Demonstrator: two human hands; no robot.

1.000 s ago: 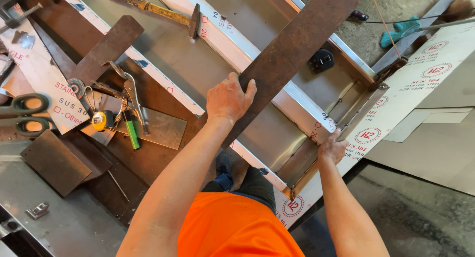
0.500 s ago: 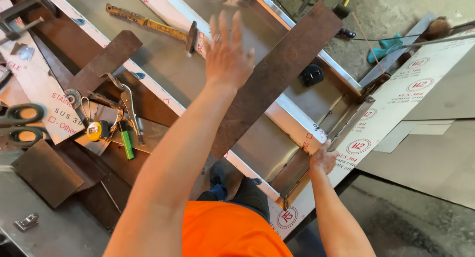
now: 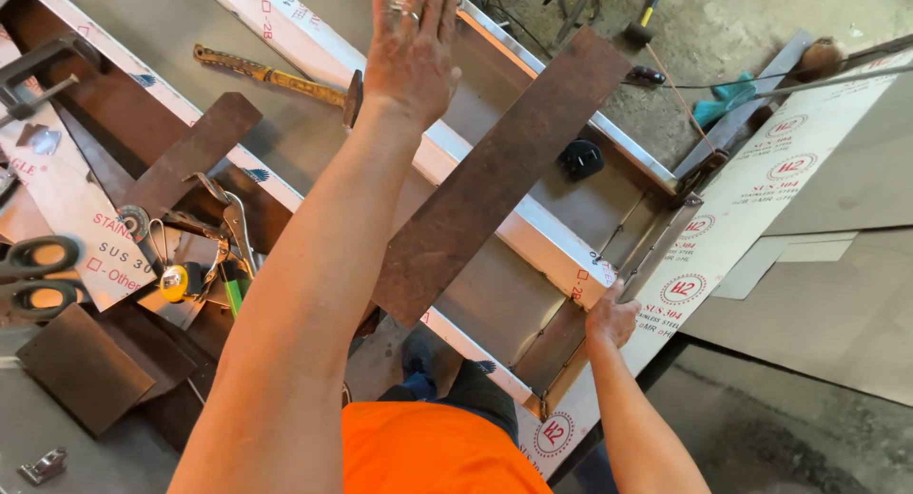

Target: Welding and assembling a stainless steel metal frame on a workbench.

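Head view: left hand (image 3: 411, 52) raised, fingers spread, holding nothing, hammer (image 3: 276, 76) just left of it, rusty bar (image 3: 499, 175) lower right; right hand (image 3: 611, 316) closed on tray (image 3: 556, 347) end, beside white sheet (image 3: 751, 218).

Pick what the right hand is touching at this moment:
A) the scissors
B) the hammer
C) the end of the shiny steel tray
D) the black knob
C, as the right hand rests on the end of the steel tray, away from the hammer.

Left hand (image 3: 411, 52) fingertips cut off by top edge; scissors (image 3: 33, 275) cropped left.
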